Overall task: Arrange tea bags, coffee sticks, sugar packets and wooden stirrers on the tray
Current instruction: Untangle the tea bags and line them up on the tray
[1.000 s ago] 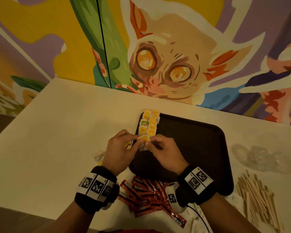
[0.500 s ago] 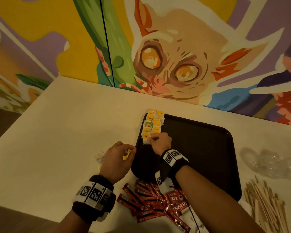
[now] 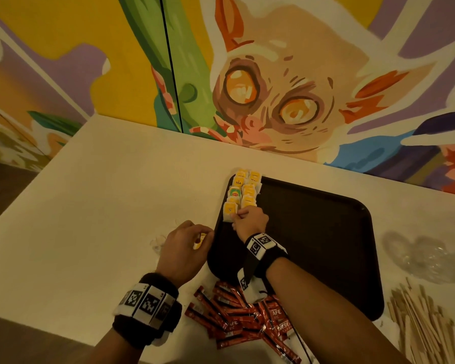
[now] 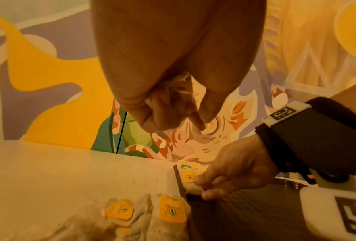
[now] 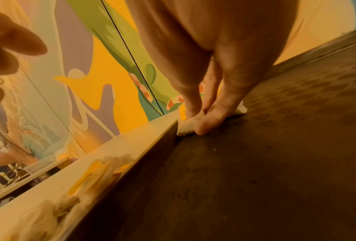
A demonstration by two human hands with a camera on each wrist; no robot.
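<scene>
A dark brown tray (image 3: 321,232) lies on the white table. Yellow-tagged tea bags (image 3: 248,191) stand in two short rows at its far left corner. My right hand (image 3: 248,219) rests on the tray and pinches one tea bag (image 3: 229,212) at the near end of the left row, low against the tray's left rim (image 5: 172,130). My left hand (image 3: 188,244) hovers just left of the tray, its fingers curled round a crumpled tea bag (image 4: 180,91). Loose tea bags (image 4: 170,210) lie on the table under it.
Red coffee sticks (image 3: 237,319) are heaped at the table's near edge under my right forearm. Wooden stirrers (image 3: 420,327) lie in a pile at the near right. Crumpled clear plastic (image 3: 428,256) sits right of the tray. A painted wall stands behind the table.
My right hand carried a tea bag from between both hands forward to the near end of the left row. The left hand drew back to the tray's left side.
</scene>
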